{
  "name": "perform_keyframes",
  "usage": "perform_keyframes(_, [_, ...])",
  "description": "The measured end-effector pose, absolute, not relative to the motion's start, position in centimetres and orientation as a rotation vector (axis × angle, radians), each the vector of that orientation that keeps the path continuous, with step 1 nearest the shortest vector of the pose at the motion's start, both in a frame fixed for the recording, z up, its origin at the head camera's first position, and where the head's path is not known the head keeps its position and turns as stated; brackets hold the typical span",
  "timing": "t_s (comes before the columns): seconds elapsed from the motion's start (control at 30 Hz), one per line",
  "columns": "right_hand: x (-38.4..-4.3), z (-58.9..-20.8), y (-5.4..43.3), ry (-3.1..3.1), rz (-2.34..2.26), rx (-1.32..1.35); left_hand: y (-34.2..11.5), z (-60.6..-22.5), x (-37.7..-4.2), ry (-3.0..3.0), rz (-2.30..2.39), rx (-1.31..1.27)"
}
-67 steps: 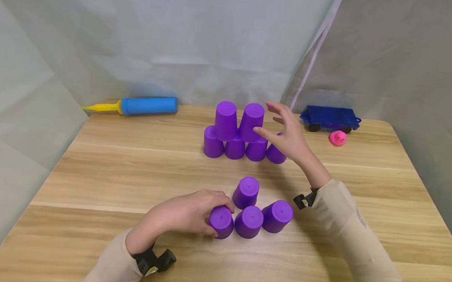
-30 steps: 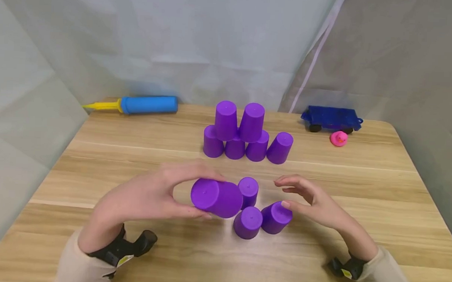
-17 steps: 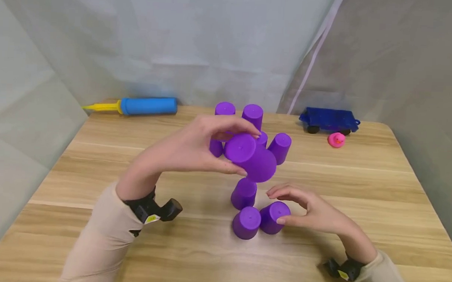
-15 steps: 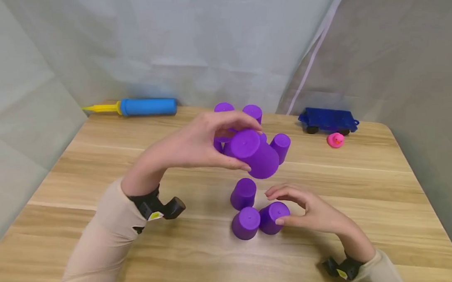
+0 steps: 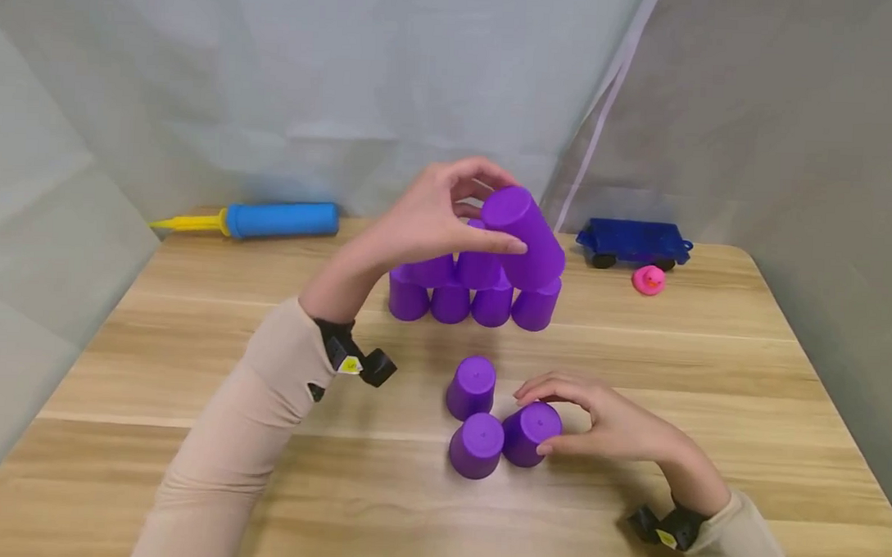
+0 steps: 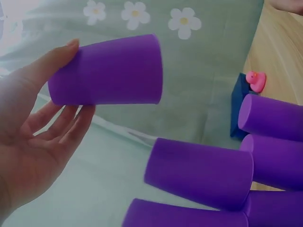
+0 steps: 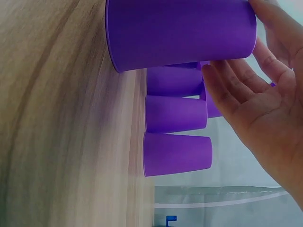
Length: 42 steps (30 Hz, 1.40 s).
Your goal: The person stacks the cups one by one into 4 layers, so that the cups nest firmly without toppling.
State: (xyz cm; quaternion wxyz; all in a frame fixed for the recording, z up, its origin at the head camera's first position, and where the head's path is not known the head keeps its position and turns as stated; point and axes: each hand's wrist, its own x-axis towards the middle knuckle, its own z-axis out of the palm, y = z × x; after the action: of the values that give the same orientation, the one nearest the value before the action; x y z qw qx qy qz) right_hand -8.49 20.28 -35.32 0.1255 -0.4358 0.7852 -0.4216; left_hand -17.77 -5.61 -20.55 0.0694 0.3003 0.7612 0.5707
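My left hand (image 5: pixel 429 216) grips an upside-down purple cup (image 5: pixel 531 245), thumb on its near side and fingers behind. In the left wrist view this cup (image 6: pixel 111 71) is up in the air, apart from the stacked cups. From the head, it overlaps the right end of a back row of purple cups (image 5: pixel 450 303), which bears two more purple cups (image 5: pixel 479 267) on top. My right hand (image 5: pixel 618 424) curls round the right one of three front purple cups (image 5: pixel 531 433), its thumb at the near side. That cup (image 7: pixel 180 33) stands upside down on the table.
The other two front cups, a near one (image 5: pixel 477 448) and a far one (image 5: pixel 472 388), stand just left of the right hand. Along the back edge lie a blue and yellow hand pump (image 5: pixel 282 221), a blue toy wagon (image 5: pixel 634 242) and a pink rubber duck (image 5: pixel 648 280).
My left hand has lifted its cup from the front group and carried it up and back to the right. My right hand has left the back stack and closed round the right front cup.
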Motion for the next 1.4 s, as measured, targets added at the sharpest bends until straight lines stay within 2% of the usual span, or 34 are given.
perform_keyframes(0.1, [-8.4, -35.2, 20.2, 2.274, -1.228, -1.235, -4.7, -20.5, -18.6, 2.344, 1.694, 0.878])
perform_keyframes(0.33, [-8.2, -35.0, 20.1, 2.264, -1.216, -1.192, -2.5, -22.5, -21.6, 2.481, 1.57, 1.019])
perform_keyframes(1.1, [-8.1, -35.0, 19.7, 2.275, -1.191, -1.22, -0.6, -25.0, -23.1, 2.737, 0.97, 1.214])
perform_keyframes(1.4, [-8.2, -35.0, 19.7, 2.246, -1.205, -1.277, -0.8, -25.3, -23.4, 2.717, 0.898, 1.228])
